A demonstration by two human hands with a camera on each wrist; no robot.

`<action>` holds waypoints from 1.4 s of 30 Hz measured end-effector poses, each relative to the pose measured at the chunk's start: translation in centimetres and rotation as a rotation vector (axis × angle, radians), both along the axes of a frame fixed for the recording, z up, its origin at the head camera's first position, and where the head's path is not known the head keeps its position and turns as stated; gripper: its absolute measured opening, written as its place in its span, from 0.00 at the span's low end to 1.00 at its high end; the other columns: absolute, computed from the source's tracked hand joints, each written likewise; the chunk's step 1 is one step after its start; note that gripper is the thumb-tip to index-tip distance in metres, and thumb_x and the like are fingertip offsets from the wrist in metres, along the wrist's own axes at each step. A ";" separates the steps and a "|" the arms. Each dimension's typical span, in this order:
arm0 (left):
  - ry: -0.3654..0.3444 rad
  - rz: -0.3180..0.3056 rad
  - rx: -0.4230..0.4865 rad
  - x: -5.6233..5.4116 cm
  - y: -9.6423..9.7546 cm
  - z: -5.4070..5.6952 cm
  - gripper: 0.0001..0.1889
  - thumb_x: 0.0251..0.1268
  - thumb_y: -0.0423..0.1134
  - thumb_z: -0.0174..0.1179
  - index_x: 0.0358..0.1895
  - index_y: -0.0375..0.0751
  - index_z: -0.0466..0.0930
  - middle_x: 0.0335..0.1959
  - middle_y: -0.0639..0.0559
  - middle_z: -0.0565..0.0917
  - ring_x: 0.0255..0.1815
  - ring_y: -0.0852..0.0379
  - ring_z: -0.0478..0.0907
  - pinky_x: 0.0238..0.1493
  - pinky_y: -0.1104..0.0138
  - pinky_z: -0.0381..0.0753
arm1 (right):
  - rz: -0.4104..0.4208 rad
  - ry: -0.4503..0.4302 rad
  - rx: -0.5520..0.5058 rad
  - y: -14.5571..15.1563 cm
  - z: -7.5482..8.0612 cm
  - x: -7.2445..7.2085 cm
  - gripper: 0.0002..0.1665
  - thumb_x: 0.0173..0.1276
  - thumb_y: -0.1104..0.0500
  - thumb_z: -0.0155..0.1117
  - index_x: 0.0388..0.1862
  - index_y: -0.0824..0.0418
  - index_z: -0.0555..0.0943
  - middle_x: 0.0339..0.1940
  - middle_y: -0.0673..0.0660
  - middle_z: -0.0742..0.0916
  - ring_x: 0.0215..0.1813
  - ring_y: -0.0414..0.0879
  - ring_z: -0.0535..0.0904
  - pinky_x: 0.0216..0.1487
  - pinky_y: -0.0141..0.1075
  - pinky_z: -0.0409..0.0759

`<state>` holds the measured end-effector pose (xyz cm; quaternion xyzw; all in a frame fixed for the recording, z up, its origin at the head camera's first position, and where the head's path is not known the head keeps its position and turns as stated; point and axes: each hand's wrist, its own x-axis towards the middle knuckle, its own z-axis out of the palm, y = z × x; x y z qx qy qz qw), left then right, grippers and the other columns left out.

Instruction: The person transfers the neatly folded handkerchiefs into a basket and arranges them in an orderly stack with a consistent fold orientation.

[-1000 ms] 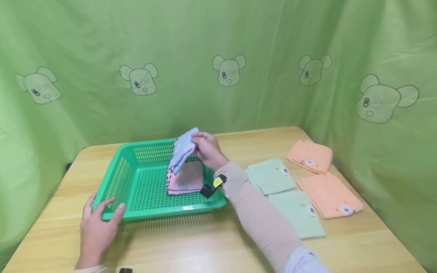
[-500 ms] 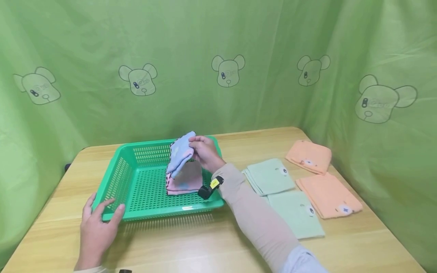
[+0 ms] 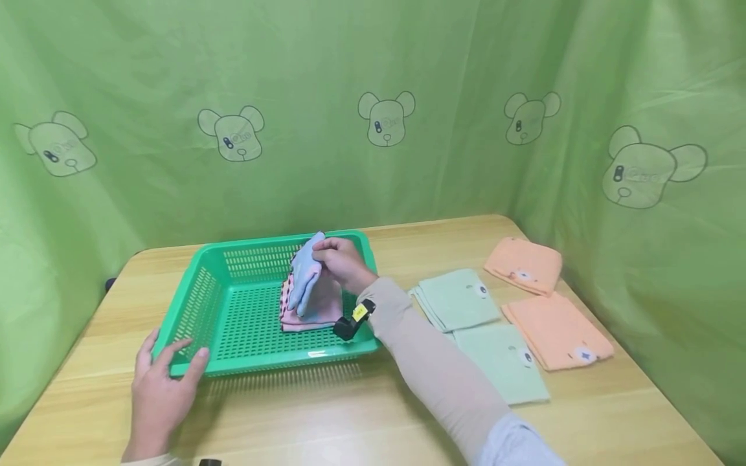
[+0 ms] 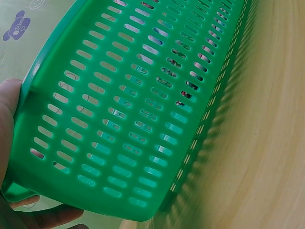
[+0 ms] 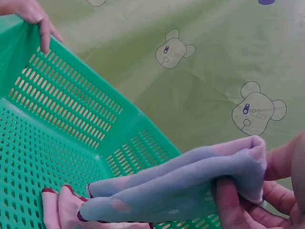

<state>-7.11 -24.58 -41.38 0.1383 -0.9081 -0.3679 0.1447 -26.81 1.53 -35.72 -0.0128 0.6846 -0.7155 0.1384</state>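
The right hand [image 3: 345, 262] had its thumb and fingers pinched on the upper end of the blue cloth [image 3: 304, 275], holding it up on a slant inside the green basket [image 3: 262, 364]. That cloth was folded, with pink patches, and its dark-edged lower end hung down over the pink cloth [image 3: 327, 304]. I couldn't tell whether the two touched. The pink cloth lay folded on the basket's floor, toward the right side, its left edge trimmed in dark stitching.

The left hand [image 3: 160, 395] was clamped on the basket's near left corner, fingers hooked over the rim and thumb on the front edge. The basket stood on the wooden table [image 3: 291, 427].

To the right of the basket lay two folded green cloths [image 3: 457, 301], one nearer the person than the other, each with an eye at its right side. Just beyond them, farther right, were two folded orange cloths [image 3: 524, 265], with small face markings. A black device [image 3: 355, 320] with a yellow label sat on the right wrist, over a beige sleeve [image 3: 431, 349]. Behind everything hung a green curtain [image 3: 291, 52] printed with bear heads.
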 end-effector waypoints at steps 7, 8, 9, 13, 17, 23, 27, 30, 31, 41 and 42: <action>0.017 -0.005 -0.009 -0.1 -0.1 -0.1 0.27 0.67 0.53 0.58 0.59 0.34 0.75 0.77 0.38 0.46 0.71 0.23 0.47 0.57 0.24 0.52 | 0.064 0.017 0.086 0.0 -0.2 0.2 0.14 0.65 0.70 0.60 0.49 0.67 0.79 0.43 0.59 0.82 0.36 0.45 0.78 0.51 0.45 0.81; 0.023 -0.007 -0.008 -0.1 0.0 -0.1 0.27 0.67 0.53 0.58 0.59 0.34 0.75 0.77 0.38 0.46 0.71 0.23 0.48 0.57 0.24 0.53 | 0.074 0.022 0.096 0.0 -0.3 0.2 0.14 0.64 0.70 0.60 0.49 0.68 0.79 0.44 0.60 0.82 0.37 0.46 0.79 0.51 0.45 0.81; 0.026 -0.008 -0.007 -0.1 0.0 -0.1 0.27 0.67 0.53 0.59 0.58 0.34 0.75 0.77 0.38 0.46 0.71 0.23 0.48 0.57 0.24 0.53 | 0.083 0.029 0.106 0.0 -0.3 0.3 0.14 0.64 0.71 0.60 0.49 0.68 0.78 0.44 0.60 0.82 0.37 0.46 0.79 0.49 0.44 0.82; 0.026 -0.007 -0.002 -0.1 0.0 -0.1 0.27 0.67 0.53 0.59 0.58 0.34 0.75 0.77 0.38 0.47 0.70 0.23 0.49 0.57 0.24 0.53 | 0.120 0.025 0.057 -0.1 -0.4 0.2 0.15 0.65 0.73 0.58 0.51 0.68 0.77 0.46 0.61 0.81 0.39 0.47 0.79 0.46 0.39 0.83; 0.027 -0.005 -0.002 0.0 0.1 -0.1 0.27 0.67 0.53 0.58 0.58 0.34 0.75 0.77 0.38 0.46 0.71 0.23 0.48 0.57 0.24 0.53 | 0.170 -0.004 0.089 -0.2 -0.8 0.2 0.16 0.65 0.74 0.57 0.51 0.67 0.77 0.46 0.61 0.80 0.41 0.49 0.79 0.47 0.39 0.83; 0.024 -0.006 0.000 0.1 0.2 -0.1 0.27 0.67 0.53 0.58 0.58 0.34 0.75 0.77 0.38 0.46 0.70 0.22 0.49 0.57 0.24 0.53 | 0.221 -0.052 0.317 0.0 -1.4 0.2 0.20 0.62 0.77 0.56 0.53 0.67 0.77 0.44 0.62 0.79 0.39 0.52 0.81 0.40 0.38 0.86; 0.032 -0.004 0.002 0.1 0.2 0.0 0.26 0.67 0.53 0.59 0.58 0.34 0.76 0.77 0.37 0.47 0.70 0.22 0.49 0.57 0.24 0.54 | 0.211 -0.049 0.385 0.1 -1.2 0.3 0.19 0.64 0.74 0.58 0.54 0.70 0.76 0.47 0.62 0.80 0.43 0.54 0.81 0.41 0.38 0.85; 0.038 -0.003 0.002 0.1 0.2 0.0 0.26 0.67 0.53 0.59 0.57 0.34 0.76 0.77 0.37 0.47 0.70 0.23 0.50 0.57 0.25 0.54 | 0.196 -0.056 0.466 0.0 -0.9 0.4 0.17 0.66 0.67 0.62 0.53 0.69 0.77 0.48 0.60 0.81 0.49 0.53 0.78 0.49 0.39 0.82; 0.039 -0.003 0.002 0.1 0.2 0.0 0.26 0.67 0.53 0.59 0.57 0.34 0.76 0.77 0.37 0.48 0.70 0.23 0.50 0.57 0.25 0.54 | 0.190 -0.066 0.486 0.0 -0.8 0.5 0.16 0.66 0.64 0.63 0.52 0.68 0.78 0.49 0.60 0.81 0.51 0.53 0.77 0.52 0.41 0.81; 0.036 -0.004 0.003 0.1 0.1 0.0 0.27 0.67 0.53 0.59 0.57 0.34 0.76 0.77 0.38 0.47 0.70 0.23 0.49 0.58 0.25 0.54 | 0.178 -0.125 0.507 0.2 -0.5 1.0 0.20 0.69 0.52 0.63 0.48 0.68 0.77 0.54 0.63 0.80 0.56 0.57 0.76 0.56 0.48 0.78; 0.032 -0.003 0.003 0.1 0.1 0.0 0.27 0.67 0.53 0.58 0.58 0.34 0.76 0.77 0.38 0.47 0.70 0.23 0.49 0.58 0.25 0.54 | 0.179 -0.131 0.502 0.2 -0.5 1.0 0.22 0.69 0.52 0.63 0.50 0.69 0.76 0.57 0.63 0.79 0.58 0.58 0.75 0.58 0.50 0.77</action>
